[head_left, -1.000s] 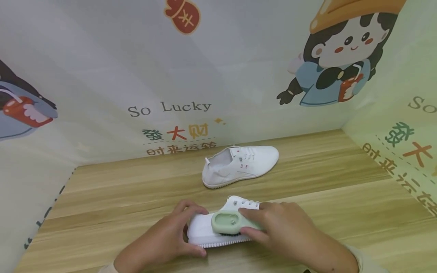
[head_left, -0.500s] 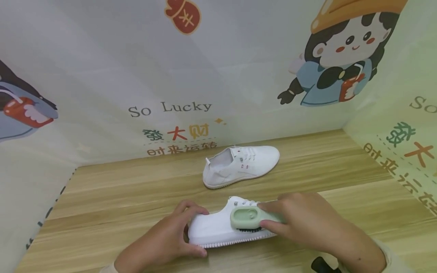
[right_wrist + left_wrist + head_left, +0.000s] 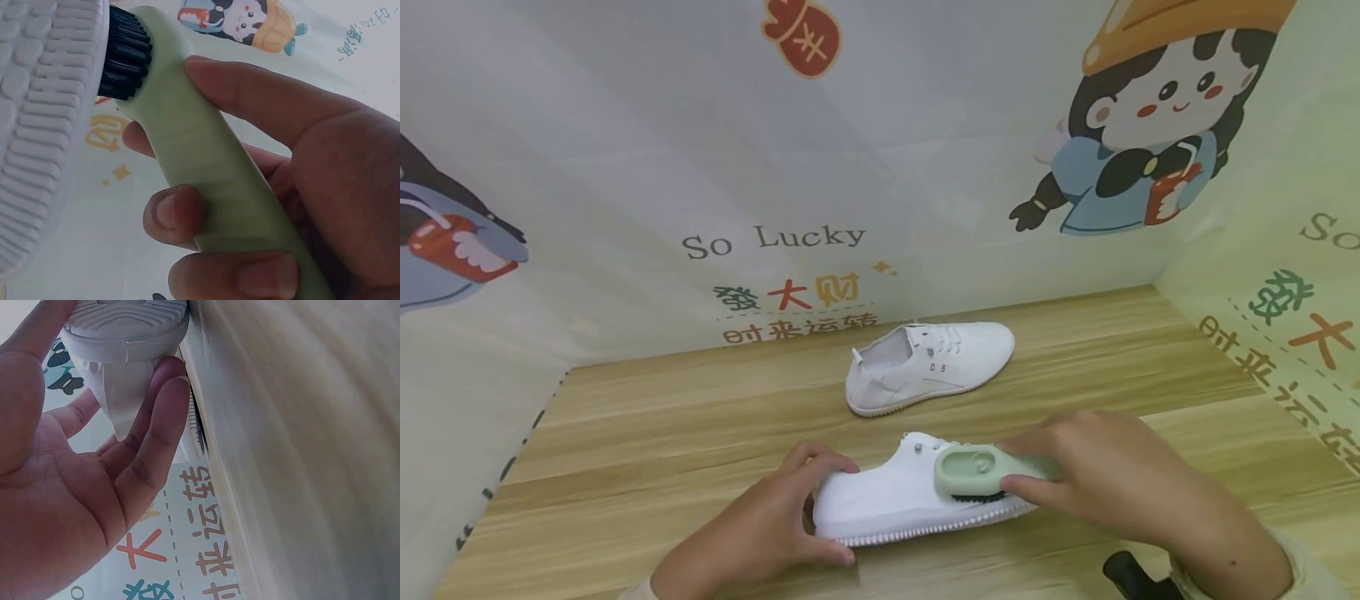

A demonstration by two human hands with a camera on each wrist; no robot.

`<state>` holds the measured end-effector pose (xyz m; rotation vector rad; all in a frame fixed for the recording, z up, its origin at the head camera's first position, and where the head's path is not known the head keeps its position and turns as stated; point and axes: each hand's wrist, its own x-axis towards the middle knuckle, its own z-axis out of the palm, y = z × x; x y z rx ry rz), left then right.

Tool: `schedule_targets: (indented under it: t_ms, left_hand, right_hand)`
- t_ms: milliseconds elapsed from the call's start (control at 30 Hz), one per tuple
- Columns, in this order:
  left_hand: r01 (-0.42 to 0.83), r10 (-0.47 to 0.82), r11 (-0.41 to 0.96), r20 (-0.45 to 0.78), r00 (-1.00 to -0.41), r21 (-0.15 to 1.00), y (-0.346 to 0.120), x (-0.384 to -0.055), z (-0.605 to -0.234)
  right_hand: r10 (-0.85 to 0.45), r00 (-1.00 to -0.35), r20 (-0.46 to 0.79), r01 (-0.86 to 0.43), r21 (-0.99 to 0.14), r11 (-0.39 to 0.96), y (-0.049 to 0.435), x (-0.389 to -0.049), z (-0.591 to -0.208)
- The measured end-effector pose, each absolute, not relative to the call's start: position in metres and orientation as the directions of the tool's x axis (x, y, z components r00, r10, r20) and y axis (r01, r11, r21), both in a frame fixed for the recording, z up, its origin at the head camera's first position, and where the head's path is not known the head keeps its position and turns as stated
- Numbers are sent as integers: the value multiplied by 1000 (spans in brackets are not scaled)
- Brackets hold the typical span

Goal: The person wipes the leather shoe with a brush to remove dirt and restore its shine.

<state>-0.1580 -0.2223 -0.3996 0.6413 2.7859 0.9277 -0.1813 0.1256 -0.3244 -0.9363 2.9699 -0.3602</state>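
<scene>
A white lace-up shoe point(image 3: 880, 500) is held low over the wooden table, toe to the right and ribbed sole edge toward me. My left hand point(image 3: 775, 512) grips its heel, thumb below and fingers behind. In the left wrist view the fingers curl round the heel point(image 3: 125, 350) and its pull tab. My right hand point(image 3: 1097, 475) holds a light green scrub brush point(image 3: 973, 471) by the handle. Its dark bristles point(image 3: 128, 53) press against the side of the shoe near the laces. The right wrist view shows fingers wrapped round the handle point(image 3: 206, 162).
Another white shoe point(image 3: 932, 367) with small red letters lies further back on the wooden table point(image 3: 662, 425). Printed cloth walls point(image 3: 625, 167) close in the back and both sides. A black object point(image 3: 1135, 575) shows at the right wrist.
My right hand has slid the brush rightward along the shoe's side, from the rear part toward the toe. The left hand and both shoes have stayed in place.
</scene>
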Motion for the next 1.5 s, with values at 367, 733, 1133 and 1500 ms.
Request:
schedule_targets:
  t_ms: [367, 733, 1133, 1500]
  left_hand:
    - [348, 433, 726, -2, -901, 593, -222, -158, -399]
    - [343, 428, 736, -9, -904, 584, -222, -158, -401]
    - [359, 431, 748, 4, -903, 559, -221, -157, -401]
    - [364, 431, 748, 10, -902, 555, -220, -156, -399]
  right_hand:
    - [-602, -790, 117, -612, -209, 763, 113, -181, -332]
    - [-602, -760, 246, -641, -124, 758, 84, -172, -355]
    - [-660, -670, 341, -707, -19, 707, 68, -165, -368]
    - [-672, -609, 422, -733, 24, 680, 62, -161, -374]
